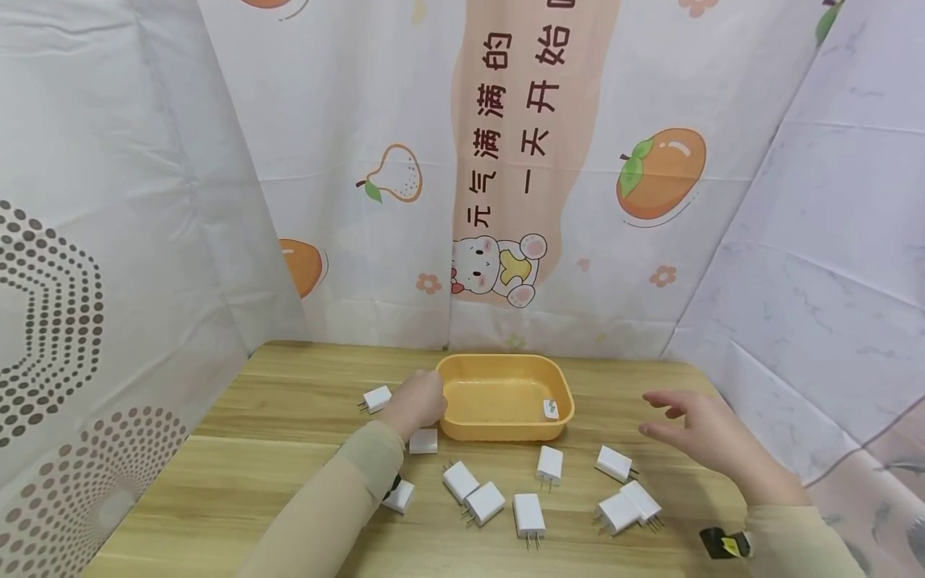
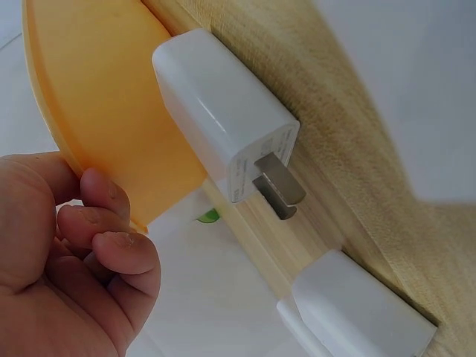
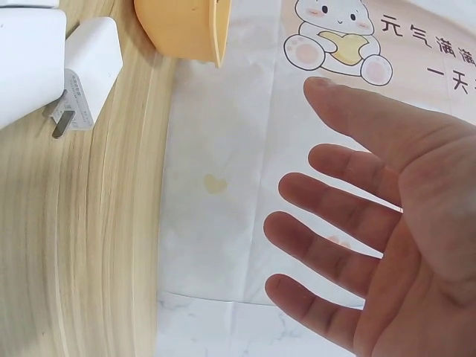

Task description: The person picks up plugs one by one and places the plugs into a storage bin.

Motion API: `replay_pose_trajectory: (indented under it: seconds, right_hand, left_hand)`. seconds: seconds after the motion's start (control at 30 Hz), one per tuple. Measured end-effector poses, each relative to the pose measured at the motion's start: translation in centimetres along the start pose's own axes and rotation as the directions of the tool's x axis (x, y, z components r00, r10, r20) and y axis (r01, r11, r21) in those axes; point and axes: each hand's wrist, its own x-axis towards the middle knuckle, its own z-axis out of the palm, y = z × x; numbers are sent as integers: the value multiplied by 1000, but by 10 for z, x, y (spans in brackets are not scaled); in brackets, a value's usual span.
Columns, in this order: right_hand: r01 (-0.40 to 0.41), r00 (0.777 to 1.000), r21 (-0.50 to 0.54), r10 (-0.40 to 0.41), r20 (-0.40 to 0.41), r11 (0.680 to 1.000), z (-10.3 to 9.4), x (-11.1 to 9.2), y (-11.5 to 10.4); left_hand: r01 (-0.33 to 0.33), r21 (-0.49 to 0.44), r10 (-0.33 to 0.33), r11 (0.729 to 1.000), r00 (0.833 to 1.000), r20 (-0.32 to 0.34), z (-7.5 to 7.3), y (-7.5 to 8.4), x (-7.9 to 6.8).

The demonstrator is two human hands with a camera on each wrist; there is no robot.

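While hands [image 1: 421, 398] flank a rounded yellow tray [image 1: 495, 403], glossy chargers [image 1: 528, 514], woodgrain table [image 1: 217, 482]

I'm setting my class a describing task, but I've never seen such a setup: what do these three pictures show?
No machine here: just a person's bare hands. The wide picture comes from a camera worn on the head; the other two come from cameras on the left and right wrists. White plug adapters lie on a wood-grained table, and another adapter sits inside a yellow tray. The left hand grips the tray's rim; the right hand is open and holds nothing.
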Motion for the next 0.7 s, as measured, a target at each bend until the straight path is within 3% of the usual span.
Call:
replay_pose_trajectory:
  seconds: [0.47,0.7]
  right_hand:
    - [-11,1000,-90,13,20,996,6,-2,-4]
    - [3,998,-24,-1,60,1000,15,-4,-1]
  left_hand:
    - [9,-18,-8,1000,1000,8,0,0,-1]
    - [-4,-8,4,1000,1000,-6,0,-1,0]
